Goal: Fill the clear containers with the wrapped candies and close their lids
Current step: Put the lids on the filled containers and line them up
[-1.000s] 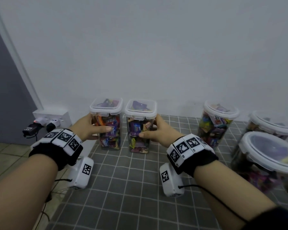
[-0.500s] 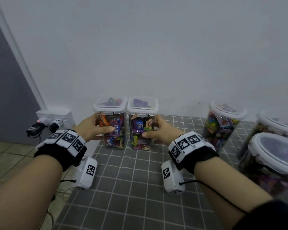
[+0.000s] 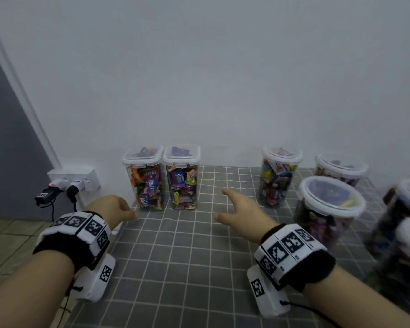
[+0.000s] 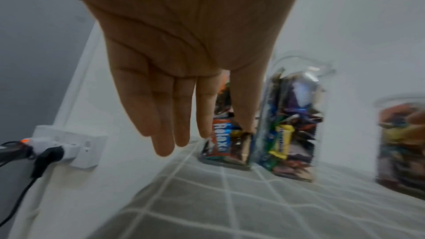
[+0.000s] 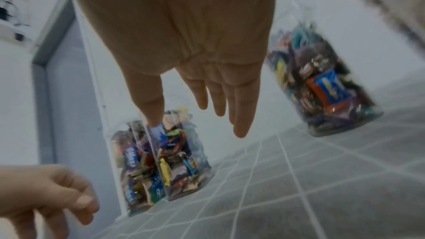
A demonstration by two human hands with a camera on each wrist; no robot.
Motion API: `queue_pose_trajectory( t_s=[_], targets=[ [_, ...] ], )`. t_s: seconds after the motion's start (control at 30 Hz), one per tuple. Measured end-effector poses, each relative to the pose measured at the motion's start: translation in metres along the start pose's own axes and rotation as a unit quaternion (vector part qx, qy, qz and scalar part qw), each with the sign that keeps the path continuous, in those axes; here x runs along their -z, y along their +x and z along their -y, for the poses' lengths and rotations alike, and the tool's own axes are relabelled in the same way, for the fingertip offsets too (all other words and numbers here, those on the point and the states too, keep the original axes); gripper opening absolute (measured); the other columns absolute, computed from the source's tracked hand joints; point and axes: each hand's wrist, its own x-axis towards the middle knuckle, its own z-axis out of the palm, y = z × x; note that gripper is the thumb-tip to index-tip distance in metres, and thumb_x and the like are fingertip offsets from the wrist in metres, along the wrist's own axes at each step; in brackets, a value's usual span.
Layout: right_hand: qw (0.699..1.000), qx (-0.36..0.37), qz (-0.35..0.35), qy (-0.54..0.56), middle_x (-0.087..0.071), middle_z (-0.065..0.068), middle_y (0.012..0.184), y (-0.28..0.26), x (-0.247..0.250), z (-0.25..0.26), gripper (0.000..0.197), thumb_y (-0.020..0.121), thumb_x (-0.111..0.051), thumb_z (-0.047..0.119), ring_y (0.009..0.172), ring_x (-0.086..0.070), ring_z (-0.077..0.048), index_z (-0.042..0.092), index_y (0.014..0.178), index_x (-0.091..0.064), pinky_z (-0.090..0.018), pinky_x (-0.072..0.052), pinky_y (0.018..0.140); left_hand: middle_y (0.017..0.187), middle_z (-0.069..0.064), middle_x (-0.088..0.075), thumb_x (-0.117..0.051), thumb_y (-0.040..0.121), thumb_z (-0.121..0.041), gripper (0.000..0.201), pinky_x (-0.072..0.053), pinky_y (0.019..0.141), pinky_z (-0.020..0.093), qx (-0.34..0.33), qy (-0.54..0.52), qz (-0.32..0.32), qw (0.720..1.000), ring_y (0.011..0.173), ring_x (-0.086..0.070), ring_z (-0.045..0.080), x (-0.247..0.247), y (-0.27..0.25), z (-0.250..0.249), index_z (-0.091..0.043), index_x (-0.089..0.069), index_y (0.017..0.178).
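White wall (image 3: 223, 79) across the back, grey door (image 3: 7, 143) at far left. Grey grid-pattern mat (image 3: 187, 268) over the work surface, all containers standing on it.

Cluster of round containers (image 3: 330, 209) at right, lids on, packed with wrapped candies; nearest ones at the right edge blurred. One more tall round container (image 3: 277, 178) further back near the wall, lidded, full.

Two rectangular containers side by side against the wall, touching or nearly so: left rectangular container (image 3: 146, 179) and right rectangular container (image 3: 183, 178), both upright, both full of candies, white-rimmed lids seated on top. Whether latches are snapped cannot be told.

Left hand (image 3: 115, 208) in front of and left of the left rectangular container, apart from it, gripping nothing; fingers loosely extended downward in the left wrist view (image 4: 165, 115), slightly bent in the right wrist view.

Right hand (image 3: 240, 209) between the rectangular pair and the tall round container, touching neither, empty, fingers (image 5: 239, 115) stretched out and lightly spread.

Marker bands with camera units on both wrists.

Wall socket (image 3: 81, 179) at left with plugs and a red light (image 3: 50, 185).
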Motion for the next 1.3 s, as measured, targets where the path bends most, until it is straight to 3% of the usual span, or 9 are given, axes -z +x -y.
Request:
queue_pose_trajectory(
  t_s=[0.13, 0.33, 0.5, 0.63, 0.8, 0.9, 1.0, 1.17, 1.3],
  targets=[
    [0.993, 0.072, -0.083, -0.04, -0.039, 0.003, 0.144, -0.049, 0.016, 0.002, 0.055, 0.092, -0.056, 0.033, 0.131, -0.036, -0.011, 0.019, 0.142, -0.037, -0.024, -0.029, 0.105, 0.095, 0.001, -0.066, -0.058, 0.087, -0.049, 0.035, -0.044, 0.07, 0.025, -0.062, 0.06, 0.014, 0.996, 0.085, -0.059, 0.014, 0.002, -0.034, -0.043, -0.018, -0.066, 0.101],
    [0.971, 0.11, -0.205, -0.048, -0.051, 0.006, 0.116, -0.105, 0.03, -0.012, 0.037, 0.089, -0.059, 0.031, 0.108, -0.049, -0.009, 0.016, 0.123, -0.055, -0.022, -0.037, 0.091, 0.124, -0.004, -0.06, -0.06, 0.083, -0.053, 0.052, -0.043, 0.097, 0.03, -0.175, -0.016, 0.034, 0.984, 0.112, -0.056, 0.013, -0.015, -0.07, -0.119, -0.025, -0.054, 0.127],
    [0.951, 0.066, -0.301, -0.008, -0.048, 0.009, 0.089, -0.136, 0.04, -0.036, 0.016, 0.086, -0.061, 0.023, 0.086, -0.045, -0.009, 0.017, 0.101, -0.057, -0.022, -0.032, 0.071, 0.144, 0.001, -0.043, -0.069, 0.08, -0.046, 0.079, -0.04, 0.101, 0.033, -0.243, -0.137, 0.071, 0.958, 0.127, -0.047, 0.019, -0.054, -0.094, -0.188, -0.027, -0.029, 0.145],
    [0.938, 0.055, -0.342, 0.024, -0.046, 0.003, 0.099, -0.151, 0.044, -0.051, 0.028, 0.081, -0.066, 0.013, 0.096, -0.045, -0.014, 0.018, 0.104, -0.052, -0.024, -0.032, 0.078, 0.148, 0.005, -0.038, -0.083, 0.065, -0.038, 0.105, -0.032, 0.109, 0.033, -0.288, -0.303, 0.093, 0.904, 0.135, -0.037, 0.02, -0.094, -0.097, -0.233, -0.02, -0.021, 0.148],
    [0.928, 0.052, -0.367, 0.031, -0.042, 0.003, 0.109, -0.156, 0.046, -0.063, 0.046, 0.079, -0.066, 0.009, 0.101, -0.037, -0.005, 0.012, 0.121, -0.047, -0.007, -0.027, 0.08, 0.129, -0.002, -0.055, -0.08, 0.045, -0.042, 0.105, -0.042, 0.102, 0.034, -0.285, -0.43, 0.053, 0.855, 0.119, -0.053, 0.014, -0.12, -0.098, -0.274, -0.025, -0.034, 0.139],
    [0.918, 0.066, -0.389, 0.049, -0.039, 0.008, 0.107, -0.152, 0.043, -0.064, 0.047, 0.079, -0.065, 0.005, 0.099, -0.035, -0.001, 0.013, 0.121, -0.045, 0.0, -0.026, 0.086, 0.12, 0.0, -0.061, -0.084, 0.051, -0.037, 0.092, -0.048, 0.097, 0.041, -0.252, -0.435, 0.037, 0.864, 0.112, -0.059, 0.02, -0.126, -0.095, -0.283, -0.023, -0.04, 0.13],
    [0.914, 0.059, -0.391, 0.093, -0.04, 0.008, 0.119, -0.144, 0.042, -0.063, 0.049, 0.085, -0.064, 0.017, 0.112, -0.036, -0.004, 0.012, 0.129, -0.042, -0.019, -0.03, 0.1, 0.119, 0.003, -0.061, -0.077, 0.07, -0.023, 0.075, -0.049, 0.095, 0.04, -0.24, -0.408, 0.01, 0.881, 0.11, -0.06, 0.022, -0.127, -0.091, -0.28, -0.021, -0.038, 0.134],
    [0.912, 0.036, -0.375, 0.164, -0.043, 0.0, 0.135, -0.123, 0.043, -0.059, 0.059, 0.084, -0.041, 0.05, 0.126, -0.039, -0.014, 0.018, 0.134, -0.039, -0.033, -0.032, 0.108, 0.115, -0.008, -0.065, -0.083, 0.056, -0.035, 0.077, -0.05, 0.092, 0.032, -0.218, -0.433, -0.03, 0.874, 0.105, -0.061, 0.011, -0.115, -0.085, -0.25, -0.031, -0.048, 0.125],
    [0.916, 0.004, -0.354, 0.186, -0.034, -0.004, 0.146, -0.101, 0.043, -0.057, 0.057, 0.097, -0.042, 0.042, 0.132, -0.032, -0.015, 0.011, 0.144, -0.031, -0.024, -0.023, 0.105, 0.121, -0.002, -0.062, -0.084, 0.051, -0.043, 0.085, -0.046, 0.098, 0.041, -0.176, -0.431, -0.082, 0.881, 0.112, -0.058, 0.02, -0.101, -0.065, -0.227, -0.028, -0.046, 0.125]
  ],
)
